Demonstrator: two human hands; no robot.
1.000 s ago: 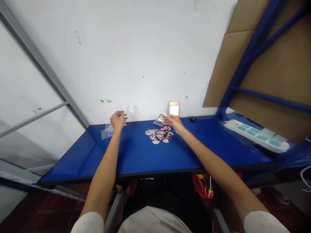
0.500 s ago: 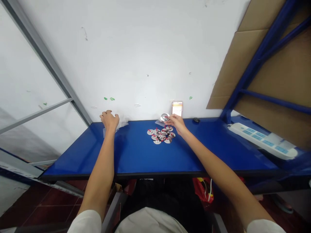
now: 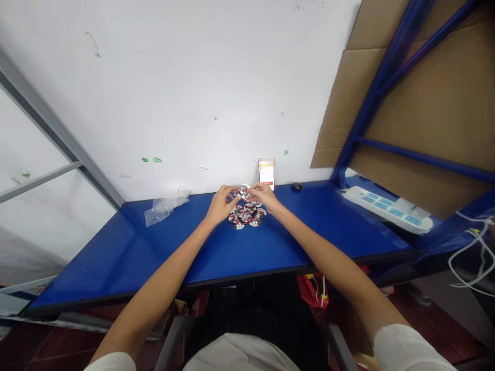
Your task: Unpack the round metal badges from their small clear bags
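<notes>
Between both hands, over the back of the blue table (image 3: 154, 252), is a shiny silver finger cymbal (image 3: 244, 191) with a domed middle and a bit of red cord. My left hand (image 3: 222, 205) pinches its left edge, and my right hand (image 3: 266, 197) grips its right edge. Just below lies a heap of similar finger cymbals (image 3: 244, 216) with red cords, several overlapping one another. Parts of the heap's back are hidden by the hands.
Clear plastic bags (image 3: 164, 207) lie at the back left. A phone (image 3: 266, 174) with a lit screen leans on the wall behind my right hand. A black computer mouse (image 3: 296, 186) and a white power strip (image 3: 386, 207) are to the right.
My left hand has moved right, away from the plastic bags, and has taken hold of the finger cymbal in my right hand. The view has turned slightly right.
</notes>
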